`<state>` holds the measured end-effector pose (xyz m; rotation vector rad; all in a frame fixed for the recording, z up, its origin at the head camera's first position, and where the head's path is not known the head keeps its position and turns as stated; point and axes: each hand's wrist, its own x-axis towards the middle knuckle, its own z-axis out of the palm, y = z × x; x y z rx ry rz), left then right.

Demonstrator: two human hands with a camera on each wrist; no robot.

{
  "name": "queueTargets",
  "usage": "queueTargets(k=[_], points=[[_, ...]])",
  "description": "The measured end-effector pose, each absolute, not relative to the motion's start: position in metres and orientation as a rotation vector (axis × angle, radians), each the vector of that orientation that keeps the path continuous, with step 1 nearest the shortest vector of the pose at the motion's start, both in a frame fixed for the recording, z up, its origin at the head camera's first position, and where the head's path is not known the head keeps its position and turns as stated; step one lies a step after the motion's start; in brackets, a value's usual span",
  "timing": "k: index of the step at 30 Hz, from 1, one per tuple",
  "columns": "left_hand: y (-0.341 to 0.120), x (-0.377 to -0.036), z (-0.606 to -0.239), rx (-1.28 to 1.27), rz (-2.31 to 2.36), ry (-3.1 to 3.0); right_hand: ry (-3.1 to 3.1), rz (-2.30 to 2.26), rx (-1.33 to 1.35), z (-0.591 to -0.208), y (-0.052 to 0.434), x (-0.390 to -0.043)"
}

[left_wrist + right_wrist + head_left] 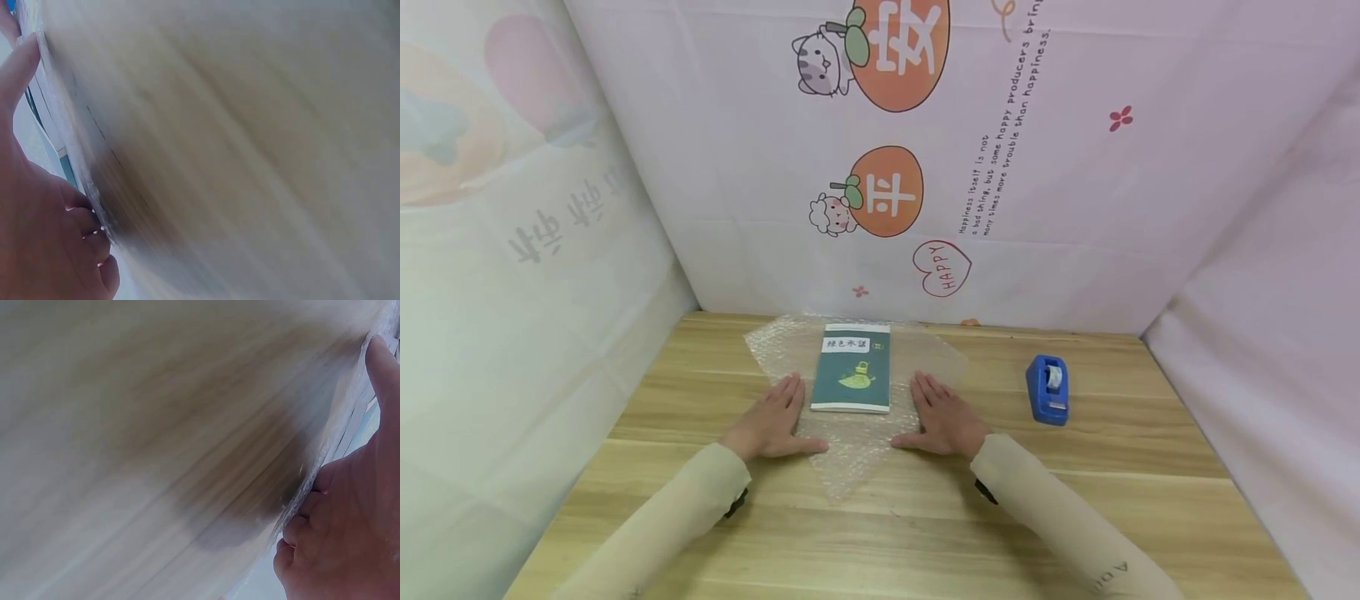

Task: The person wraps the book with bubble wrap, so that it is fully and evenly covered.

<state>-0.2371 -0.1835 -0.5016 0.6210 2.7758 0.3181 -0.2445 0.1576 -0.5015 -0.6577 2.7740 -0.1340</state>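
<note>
Both hands, left hand point(771, 425) and right hand point(942, 419), press flat, fingers straight, on the bubble wrap point(850, 458) beside the book point(852, 368) (wrapping barely begun), so folding a corner over looks next.

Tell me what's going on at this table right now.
A person has a dark green book lying on a sheet of bubble wrap spread over the wooden table. The left hand and the right hand press flat on the wrap, one on each side of the book, fingers straight. Neither hand touches the book. A blue tape dispenser stands apart on the table to the right, untouched.
</note>
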Motion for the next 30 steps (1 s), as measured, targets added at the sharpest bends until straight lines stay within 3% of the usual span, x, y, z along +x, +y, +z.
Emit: queueTargets(k=[30], points=[[-0.115,-0.226,-0.504,0.625,0.312,2.774,2.763,-0.184,-0.612,-0.497,0.226,-0.226]])
